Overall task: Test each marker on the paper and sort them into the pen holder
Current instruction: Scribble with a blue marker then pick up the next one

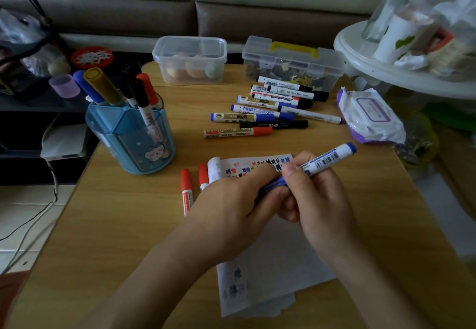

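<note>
My right hand (316,197) grips the white barrel of a blue marker (331,160), its blue tail end pointing up and right. My left hand (231,205) holds the marker's blue cap (275,184) at the other end; whether the cap is fully on the marker is hidden by my fingers. Both hands hover over the white paper (273,269), which carries coloured scribbles and curls up at its far edge. Two red markers (186,189) lie left of the paper. Several more markers (260,112) lie in a loose pile farther back. The blue pen holder (134,138) at the left holds several markers.
Two clear plastic boxes stand at the table's back: one with round items (189,59), one with a yellow handle (292,62). A pack of wipes (368,116) lies at the right. A white round stand (401,53) with bottles crowds the right corner. Cables hang off the left edge.
</note>
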